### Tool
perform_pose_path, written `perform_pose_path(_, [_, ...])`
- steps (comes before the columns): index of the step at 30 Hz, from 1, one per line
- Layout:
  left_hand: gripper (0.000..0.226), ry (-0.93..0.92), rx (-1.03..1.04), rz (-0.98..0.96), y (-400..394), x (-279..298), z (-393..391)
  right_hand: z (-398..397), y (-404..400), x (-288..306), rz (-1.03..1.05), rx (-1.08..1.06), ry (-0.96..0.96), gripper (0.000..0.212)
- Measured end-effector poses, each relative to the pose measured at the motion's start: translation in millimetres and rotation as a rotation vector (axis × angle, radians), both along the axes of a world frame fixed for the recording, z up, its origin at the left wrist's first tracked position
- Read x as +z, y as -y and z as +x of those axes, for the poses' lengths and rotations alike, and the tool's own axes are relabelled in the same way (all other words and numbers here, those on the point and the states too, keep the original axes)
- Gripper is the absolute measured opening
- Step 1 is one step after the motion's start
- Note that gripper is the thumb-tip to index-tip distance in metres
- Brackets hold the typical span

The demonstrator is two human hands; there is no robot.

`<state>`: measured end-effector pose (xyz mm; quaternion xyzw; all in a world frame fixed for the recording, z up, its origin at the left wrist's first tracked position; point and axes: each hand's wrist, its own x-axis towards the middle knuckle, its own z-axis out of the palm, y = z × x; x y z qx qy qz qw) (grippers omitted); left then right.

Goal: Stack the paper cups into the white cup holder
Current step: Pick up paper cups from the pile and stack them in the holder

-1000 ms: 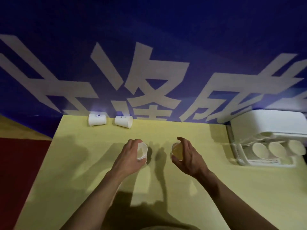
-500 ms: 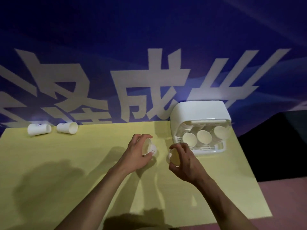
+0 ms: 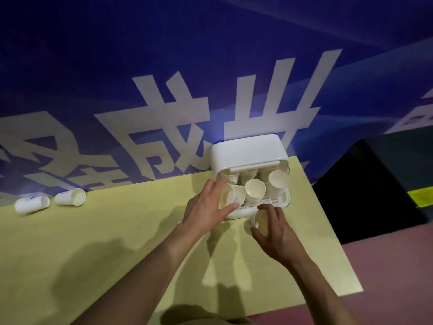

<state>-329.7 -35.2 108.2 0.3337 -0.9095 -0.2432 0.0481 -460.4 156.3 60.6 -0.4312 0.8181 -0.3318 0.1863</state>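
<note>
Both hands bring cups to the holder

Left hand (image 3: pixel 207 206) grips a paper cup (image 3: pixel 230 195), mouth toward the person, to nest it at the white cup holder (image 3: pixel 248 153); right hand (image 3: pixel 273 227) grips a second cup (image 3: pixel 256 222) just short of it. Two spare cups (image 3: pixel 50 200) lie far left.

yellow table (image 3: pixel 117 231), cup holder (image 3: pixel 246 156), two cups (image 3: pixel 70 197) (toppled)

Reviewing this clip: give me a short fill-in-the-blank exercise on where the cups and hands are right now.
1. The left hand holds a paper cup at the front-____ slot of the white cup holder.
2. The right hand has its grip on ____ cup.
3. ____ cups lie on their sides at the table's far left.

Missing words: left; one; Two
</note>
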Motion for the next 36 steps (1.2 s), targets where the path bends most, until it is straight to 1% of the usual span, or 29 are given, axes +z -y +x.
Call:
perform_pose_path(3, [0.066,0.012,-0.016,0.017,0.5,-10.7,-12.1,-5.3,-6.1,-5.0,-0.013,-0.006,0.024,0.054])
perform_pose_path(10, [0.075,0.112,-0.044,-0.009,6.7,-36.2,-34.1,-14.8,-6.8,-12.4,-0.061,-0.030,0.048,0.059])
perform_pose_path(16, [0.073,0.216,-0.048,-0.020,10.8,-53.6,-46.4,-21.4,-0.6,-19.5,-0.062,-0.050,0.083,0.057])
perform_pose_path(24, [0.077,0.399,-0.066,0.069,19.0,-93.1,-58.3,-35.3,11.0,-23.6,-0.073,-0.077,0.133,0.061])
perform_pose_path(28, [0.078,0.412,-0.059,0.093,23.2,-105.9,-66.4,-41.7,19.2,-18.6,-0.099,-0.071,0.131,0.060])
perform_pose_path(31, [0.085,0.417,-0.069,0.107,27.4,-109.2,-68.4,-44.2,31.5,-13.7,-0.116,-0.049,0.124,0.061])
perform_pose_path(34, [0.097,0.360,-0.074,0.116,25.6,-101.3,-59.9,-43.8,47.0,-10.5,-0.140,-0.027,0.109,0.069])
perform_pose_path(36, [0.097,0.302,-0.056,0.128,22.5,-94.0,-47.6,-41.5,55.3,-10.8,-0.155,-0.020,0.095,0.071])
